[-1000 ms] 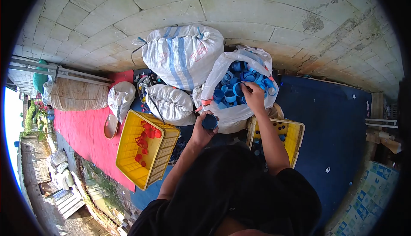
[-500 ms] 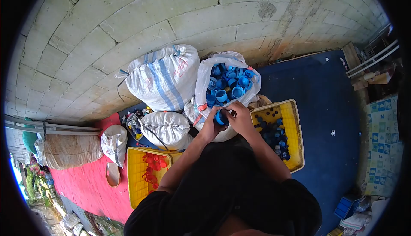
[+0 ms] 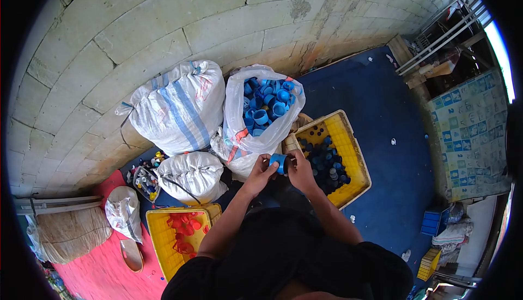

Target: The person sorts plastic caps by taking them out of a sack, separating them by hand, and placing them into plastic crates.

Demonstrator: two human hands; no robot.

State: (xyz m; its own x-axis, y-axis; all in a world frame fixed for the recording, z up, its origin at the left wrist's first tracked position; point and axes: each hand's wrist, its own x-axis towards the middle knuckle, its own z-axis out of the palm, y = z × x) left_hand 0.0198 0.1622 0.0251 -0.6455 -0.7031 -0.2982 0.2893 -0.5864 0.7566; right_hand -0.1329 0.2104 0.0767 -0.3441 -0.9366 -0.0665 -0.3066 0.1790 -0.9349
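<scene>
Between both hands, in front of the chest, is a blue cap [image 3: 278, 163]. My left hand [image 3: 261, 173] closes on its left side, fingers wrapped round it. On its right side my right hand [image 3: 299, 171] grips it with curled fingers. Just beyond the hands stands an open white sack [image 3: 234, 101] filled with blue caps [image 3: 261, 117]. To the right, a yellow crate [image 3: 357, 175] holds dark and blue caps [image 3: 328, 161]. At the lower left another yellow crate [image 3: 159, 237] contains red caps [image 3: 184, 225].
A large tied white sack [image 3: 174, 106] leans near the block wall [image 3: 223, 38], with a smaller sack [image 3: 192, 176] before it. Farther left are a white bag [image 3: 123, 210], an oval tray [image 3: 131, 255] and a brown sack [image 3: 73, 234]. Blue sheeting [image 3: 376, 120] covers the floor at right.
My right hand has come back from the open sack and joined my left hand at the blue cap. The view has turned, so the sacks and crates appear farther left.
</scene>
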